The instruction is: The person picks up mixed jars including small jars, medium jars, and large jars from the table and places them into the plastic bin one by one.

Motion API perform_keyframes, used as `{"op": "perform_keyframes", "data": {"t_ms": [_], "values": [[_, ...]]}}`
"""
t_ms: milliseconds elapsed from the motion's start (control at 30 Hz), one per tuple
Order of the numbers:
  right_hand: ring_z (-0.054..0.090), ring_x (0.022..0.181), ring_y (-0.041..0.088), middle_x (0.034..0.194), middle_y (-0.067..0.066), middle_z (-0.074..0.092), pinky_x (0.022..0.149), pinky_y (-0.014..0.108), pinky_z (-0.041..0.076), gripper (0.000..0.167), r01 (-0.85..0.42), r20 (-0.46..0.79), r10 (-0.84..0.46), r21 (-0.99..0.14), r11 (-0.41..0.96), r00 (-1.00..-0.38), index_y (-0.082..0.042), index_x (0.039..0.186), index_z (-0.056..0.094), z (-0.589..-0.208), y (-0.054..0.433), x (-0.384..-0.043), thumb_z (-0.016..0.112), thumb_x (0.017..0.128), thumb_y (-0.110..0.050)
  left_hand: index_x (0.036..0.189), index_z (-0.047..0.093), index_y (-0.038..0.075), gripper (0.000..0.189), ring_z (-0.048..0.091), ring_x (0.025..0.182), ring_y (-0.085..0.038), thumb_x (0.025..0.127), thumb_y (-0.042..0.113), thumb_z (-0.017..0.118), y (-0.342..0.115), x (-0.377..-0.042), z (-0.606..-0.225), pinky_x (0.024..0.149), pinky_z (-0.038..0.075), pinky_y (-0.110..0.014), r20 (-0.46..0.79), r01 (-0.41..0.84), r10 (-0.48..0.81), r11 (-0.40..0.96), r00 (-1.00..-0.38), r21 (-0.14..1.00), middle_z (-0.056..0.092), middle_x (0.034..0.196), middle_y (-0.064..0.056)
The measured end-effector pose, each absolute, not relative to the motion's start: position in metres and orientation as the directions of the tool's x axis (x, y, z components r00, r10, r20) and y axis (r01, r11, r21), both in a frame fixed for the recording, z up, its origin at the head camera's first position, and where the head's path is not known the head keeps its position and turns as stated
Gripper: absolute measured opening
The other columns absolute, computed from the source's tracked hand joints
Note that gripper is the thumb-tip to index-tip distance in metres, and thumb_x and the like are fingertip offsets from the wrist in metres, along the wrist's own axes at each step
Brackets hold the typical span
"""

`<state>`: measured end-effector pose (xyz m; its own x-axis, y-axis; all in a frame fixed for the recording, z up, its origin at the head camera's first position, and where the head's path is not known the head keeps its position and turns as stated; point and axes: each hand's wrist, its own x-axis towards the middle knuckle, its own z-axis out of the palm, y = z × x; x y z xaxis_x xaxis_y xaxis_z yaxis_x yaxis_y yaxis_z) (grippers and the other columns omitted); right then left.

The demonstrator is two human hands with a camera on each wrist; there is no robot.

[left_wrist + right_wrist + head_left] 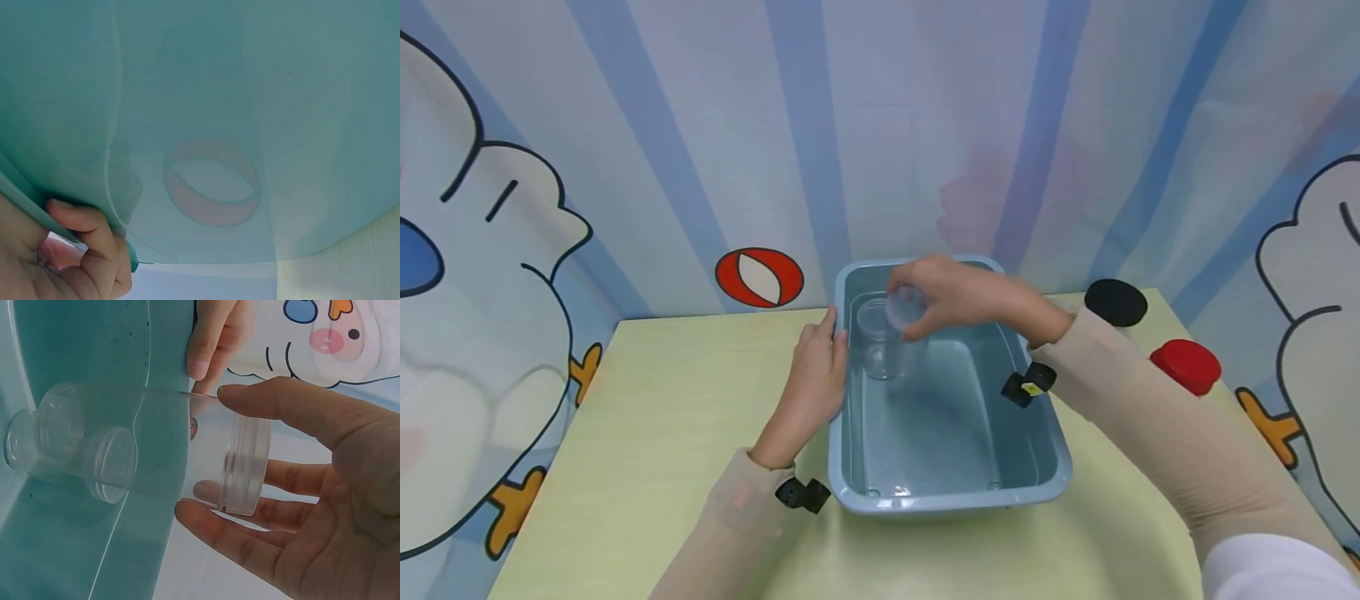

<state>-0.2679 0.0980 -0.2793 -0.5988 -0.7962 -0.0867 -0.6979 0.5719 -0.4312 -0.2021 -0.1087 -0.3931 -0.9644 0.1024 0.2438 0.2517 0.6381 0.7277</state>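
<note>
A light blue plastic basin [925, 502] stands on the table. My left hand [820, 358] grips its left rim, and in the left wrist view the fingers [94, 228] curl over the edge. Over the basin's far left part, my right hand [958, 292] holds a clear jar [162, 447] by its capped end, thumb on one side and fingers on the other. A second clear jar [877, 354] is inside the basin, just left of the held one in the head view. In the right wrist view the held jar partly covers that second jar [115, 465].
On the table [700, 400], to the right of the basin, are a black round object [1116, 302] and a red round object [1187, 365], the latter near the right edge. A striped cartoon backdrop [895, 125] rises right behind the table.
</note>
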Motion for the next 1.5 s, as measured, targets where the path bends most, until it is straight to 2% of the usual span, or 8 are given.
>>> {"op": "perform_keyframes", "data": {"t_ms": [267, 533, 900, 1500], "values": [[0.06, 0.104, 0.027, 0.12, 0.013, 0.062, 0.089, 0.043, 0.049, 0.049, -0.694, -0.091, -0.804, -0.454, 0.559, -0.588, 0.002, 0.125, 0.058, -0.283, 0.093, -0.268, 0.078, 0.085, -0.018, 0.152, 0.028, -0.009, 0.051, 0.053, 0.094, -0.033, 0.108, 0.014, 0.041, -0.108, -0.203, -0.392, 0.078, 0.055, -0.044, 0.245, 0.253, 0.105, 0.643, -0.964, 0.723, 0.051, 0.113, -0.027], [0.059, 0.113, 0.029, 0.126, 0.015, 0.06, 0.091, 0.041, 0.051, 0.051, -0.688, -0.125, -0.808, -0.46, 0.561, -0.575, 0.002, 0.129, 0.056, -0.291, 0.085, -0.269, 0.077, 0.086, -0.017, 0.153, 0.026, -0.008, 0.052, 0.053, 0.094, -0.032, 0.108, 0.014, 0.041, -0.109, -0.202, -0.392, 0.079, 0.056, -0.044, 0.229, 0.241, 0.103, 0.643, -0.968, 0.727, 0.05, 0.112, -0.025], [0.058, 0.115, 0.03, 0.13, 0.015, 0.059, 0.09, 0.039, 0.051, 0.055, -0.684, -0.162, -0.799, -0.436, 0.585, -0.58, 0.003, 0.132, 0.056, -0.303, 0.074, -0.268, 0.078, 0.085, -0.017, 0.152, 0.028, -0.009, 0.051, 0.054, 0.093, -0.033, 0.107, 0.011, 0.042, -0.109, -0.202, -0.392, 0.078, 0.056, -0.044, 0.245, 0.251, 0.101, 0.639, -0.964, 0.727, 0.051, 0.111, -0.026], [0.058, 0.113, 0.026, 0.124, 0.012, 0.061, 0.093, 0.037, 0.05, 0.052, -0.694, -0.163, -0.818, -0.455, 0.558, -0.551, 0.003, 0.127, 0.059, -0.324, 0.063, -0.267, 0.08, 0.082, -0.012, 0.153, 0.027, -0.008, 0.052, 0.053, 0.093, -0.032, 0.108, 0.012, 0.041, -0.109, -0.202, -0.392, 0.08, 0.056, -0.044, 0.231, 0.24, 0.1, 0.644, -0.968, 0.727, 0.051, 0.111, -0.025]]}}
